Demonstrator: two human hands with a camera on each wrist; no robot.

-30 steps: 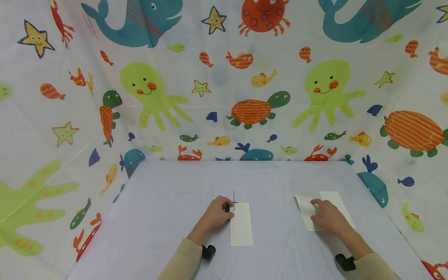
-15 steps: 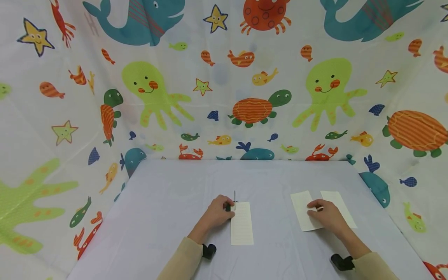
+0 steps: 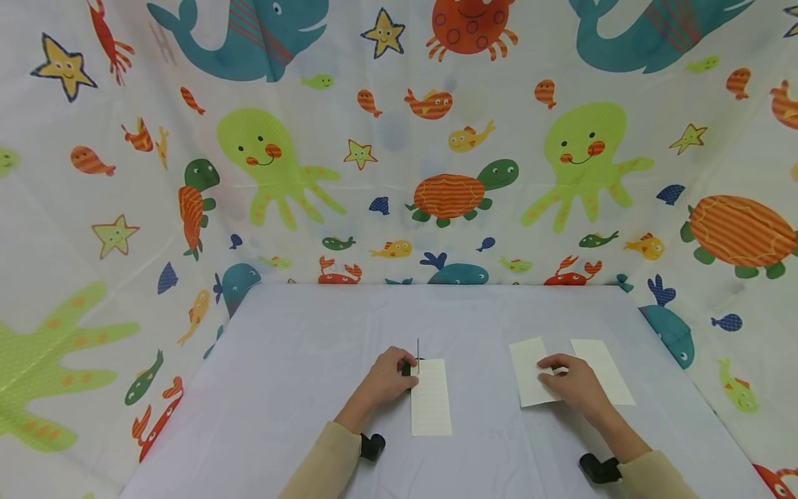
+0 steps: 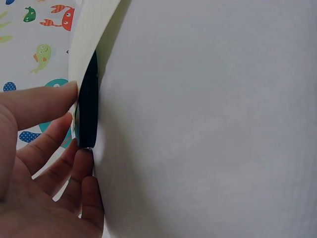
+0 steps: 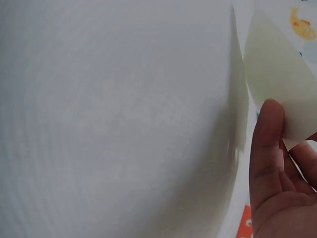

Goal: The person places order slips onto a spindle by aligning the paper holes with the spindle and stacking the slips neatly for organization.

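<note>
My left hand (image 3: 386, 378) holds the edge of a paper spike, whose thin upright rod (image 3: 418, 350) rises near the middle of the table. Its dark base (image 4: 88, 109) shows from the side in the left wrist view, with my thumb on top and fingers below. A lined cream slip (image 3: 431, 409) lies over the base, the rod standing at its upper left; the base is mostly hidden under it. To the right, my right hand (image 3: 580, 384) pinches another cream slip (image 3: 526, 367) between thumb and fingers, tilted and lifted from the cloth.
A further cream slip (image 3: 603, 374) lies on the white tablecloth (image 3: 299, 346), just beyond my right hand and partly behind it. A curtain printed with sea animals (image 3: 386, 152) hangs behind the table and along both sides.
My right hand has drawn its slip leftward, away from the one on the cloth, and the slip has unbent. My left hand and the paper spike stay in place.
</note>
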